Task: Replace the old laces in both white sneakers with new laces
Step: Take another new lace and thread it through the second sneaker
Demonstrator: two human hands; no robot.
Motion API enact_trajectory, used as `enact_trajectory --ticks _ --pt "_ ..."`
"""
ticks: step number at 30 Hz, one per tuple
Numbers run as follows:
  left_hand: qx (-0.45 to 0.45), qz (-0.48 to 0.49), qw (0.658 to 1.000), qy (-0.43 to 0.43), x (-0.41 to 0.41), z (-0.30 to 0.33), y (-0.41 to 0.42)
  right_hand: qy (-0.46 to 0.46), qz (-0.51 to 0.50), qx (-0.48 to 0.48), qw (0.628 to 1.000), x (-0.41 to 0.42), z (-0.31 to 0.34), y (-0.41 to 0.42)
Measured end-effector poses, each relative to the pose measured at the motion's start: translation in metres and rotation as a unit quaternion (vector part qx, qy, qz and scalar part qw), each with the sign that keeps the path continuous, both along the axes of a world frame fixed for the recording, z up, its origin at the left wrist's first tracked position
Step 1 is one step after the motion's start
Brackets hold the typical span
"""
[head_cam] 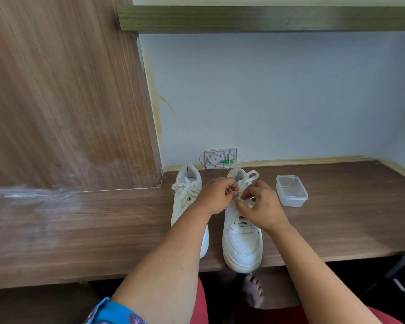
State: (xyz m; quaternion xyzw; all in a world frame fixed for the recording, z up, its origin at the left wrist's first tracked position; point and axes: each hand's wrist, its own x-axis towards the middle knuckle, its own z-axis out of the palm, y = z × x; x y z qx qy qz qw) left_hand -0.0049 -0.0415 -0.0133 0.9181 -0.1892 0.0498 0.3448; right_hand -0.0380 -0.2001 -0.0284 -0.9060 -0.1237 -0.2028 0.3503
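You're working on the right sneaker [241, 239] here, the one sitting toe-toward-you right at the edge of the wooden desk [337, 218]. Both hands are up at the top eyelets: your left hand [216, 195] is pinching the lace [249, 177] at the knot, fingers curled in tight, and your right hand [262, 206] is pinching another bit of it just beside, thumb and fingers closed on the strand. A loop of the bow is sticking up behind your fingers toward the heel.

Looks to me like you're undoing the bow, so I'm guessing this is the very start of getting the old lace out. The left sneaker [187, 197] is sitting just beside it, fully laced and tied, partly hidden under your forearm, so that one's not touched yet.

Next move probably calls for pulling one free end so the knot slides open, then loosening row by row down toward the toe. The clear plastic container [291, 190] is near the shoe on the right; I can't tell what's in it, if anything.
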Motion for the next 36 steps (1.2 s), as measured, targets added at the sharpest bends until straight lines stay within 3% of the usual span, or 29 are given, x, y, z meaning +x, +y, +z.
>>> enact_trajectory --ticks 5,10,17,25,27,30,36 --pt "0.024 0.012 0.999 -0.026 -0.002 0.0 0.0 -0.002 -0.051 -0.008 0.999 0.001 -0.002 0.007" --pt "0.059 0.005 0.997 -0.043 -0.004 0.003 0.0 0.064 -0.09 -0.056 0.992 -0.001 0.015 0.002" --pt "0.097 0.0 0.993 -0.067 -0.007 0.004 -0.006 0.151 -0.063 -0.045 0.985 -0.005 0.023 -0.003" --pt "0.12 0.004 0.989 -0.09 -0.013 0.012 -0.006 0.207 0.054 -0.233 0.949 -0.033 0.072 -0.005" --pt "0.122 0.001 0.989 -0.085 -0.011 0.012 -0.006 0.203 0.107 -0.222 0.948 -0.047 0.085 -0.005" --pt "0.123 0.0 0.991 -0.056 -0.01 0.012 -0.006 0.266 0.206 -0.183 0.924 -0.066 0.096 0.005" --pt "0.167 0.033 0.984 -0.058 -0.008 0.01 -0.002 0.379 0.232 -0.265 0.856 -0.081 0.103 0.018"
